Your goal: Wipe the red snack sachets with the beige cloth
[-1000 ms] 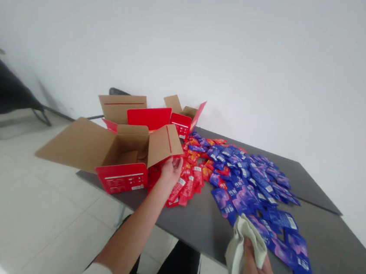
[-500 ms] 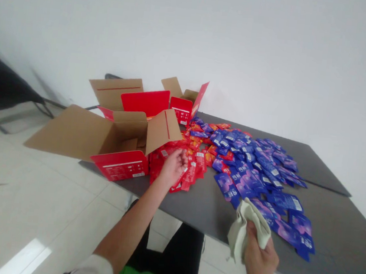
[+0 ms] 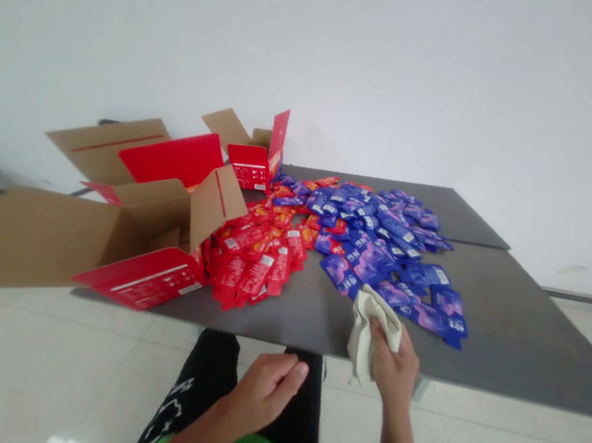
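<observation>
My right hand [image 3: 398,359] grips a folded cream cloth [image 3: 366,334] at the table's front edge, just in front of the pile of blue-purple sachets [image 3: 401,225]. My left hand [image 3: 271,386] is curled into a loose fist above my lap, short of the table edge, with nothing showing in it. Beyond the left hand lies a heap of red sachets [image 3: 250,259], some with orange fronts. The two heaps meet and mix toward the back of the dark grey table [image 3: 312,315].
A large open red carton [image 3: 147,280] stands at the table's left with its brown flaps spread wide. Behind it, a smaller open red carton [image 3: 249,167] sits near the white wall [image 3: 395,84]. Pale floor tiles [image 3: 66,345] show below the table.
My left hand has drawn back from the red sachets to above my lap and closed. The cloth stays in my right hand. The view has turned to the right.
</observation>
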Available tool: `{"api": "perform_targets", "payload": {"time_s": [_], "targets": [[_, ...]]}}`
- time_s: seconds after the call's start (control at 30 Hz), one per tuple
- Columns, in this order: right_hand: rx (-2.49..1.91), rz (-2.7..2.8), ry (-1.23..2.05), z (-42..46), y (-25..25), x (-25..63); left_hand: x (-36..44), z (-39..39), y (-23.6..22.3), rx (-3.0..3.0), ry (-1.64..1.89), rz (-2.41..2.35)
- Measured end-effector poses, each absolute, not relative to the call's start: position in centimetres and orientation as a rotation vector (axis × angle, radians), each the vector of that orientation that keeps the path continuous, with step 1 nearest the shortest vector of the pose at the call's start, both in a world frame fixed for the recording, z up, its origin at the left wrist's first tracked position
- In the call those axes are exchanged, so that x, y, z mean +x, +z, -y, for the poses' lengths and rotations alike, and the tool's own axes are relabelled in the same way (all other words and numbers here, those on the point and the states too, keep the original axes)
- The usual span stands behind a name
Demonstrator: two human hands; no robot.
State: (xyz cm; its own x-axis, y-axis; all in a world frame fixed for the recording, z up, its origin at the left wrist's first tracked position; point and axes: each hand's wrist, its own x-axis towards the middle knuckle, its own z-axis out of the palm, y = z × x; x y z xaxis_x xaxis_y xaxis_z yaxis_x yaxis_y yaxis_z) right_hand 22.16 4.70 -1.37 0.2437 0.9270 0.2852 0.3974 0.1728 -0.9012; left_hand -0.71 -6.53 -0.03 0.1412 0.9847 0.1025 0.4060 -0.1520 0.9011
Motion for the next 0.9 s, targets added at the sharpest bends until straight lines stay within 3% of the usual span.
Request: {"api": "perform_targets", "payload": {"time_s": [0.17,0.3,0.53,0.9], "targets": [[-1.298,1.404,0.608,-4.6,-1.1,22.1,0.2,7.9,-2.2,1.57,1.104,-1.321],[-1.181,1.529,0.701,-4.4,-1.0,22.6,0.9,5.9,-0.7,1.751,1.121,-1.373],[-1.019,1.757,0.968,-4.0,-0.4,23.9,1.5,-6.9,4.5,2.022,0.978,-1.701],[-0.843,1.838,1.01,-4.0,-0.3,23.8,2.6,-23.7,4.0,2.031,0.57,-2.17]]}}
